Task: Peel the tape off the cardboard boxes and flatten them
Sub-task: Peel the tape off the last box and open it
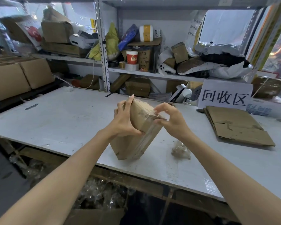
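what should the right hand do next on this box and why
Probably peel the clear tape down and away: the right hand pinches it at the top corner of the box, the left hand grips the box, and tape runs down that side.

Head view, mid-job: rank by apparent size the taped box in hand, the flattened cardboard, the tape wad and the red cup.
1. flattened cardboard and taped box: about alike, so unranked.
2. tape wad.
3. red cup, smallest, though it is farthest from the camera.
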